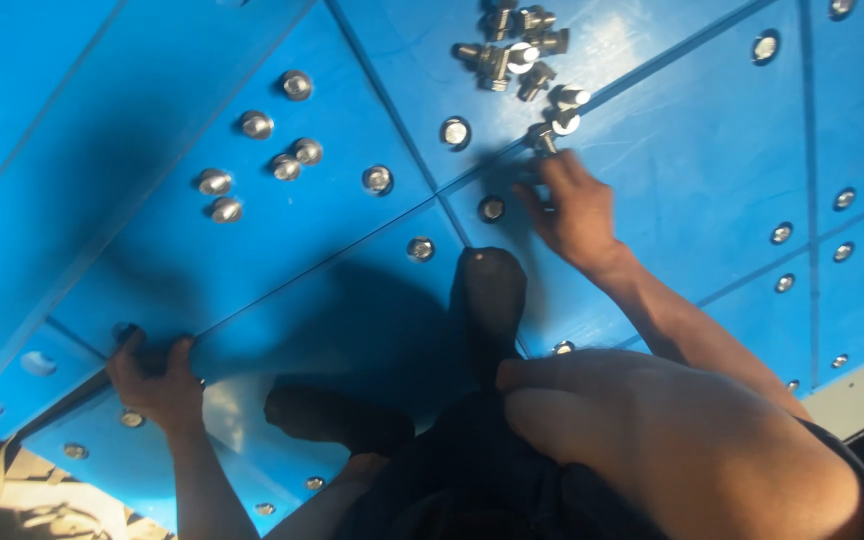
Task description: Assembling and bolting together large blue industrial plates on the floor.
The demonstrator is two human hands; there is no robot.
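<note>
1. Reaching forward, the right hand [574, 212] has its fingertips on one bolt [544, 138] at the near edge of the bolt pile [522, 55]; whether that grip has closed on it I cannot tell.
2. The bolt lies just beyond the fingers, on the blue panel floor [692, 150]; its long axis is unclear.
3. Far nearer the pile than the left hand [157, 385], which lies flat, fingers released, at a panel seam well back from the pile.
4. A smaller group of loose bolts [257, 155] sits left of the pile.
</note>
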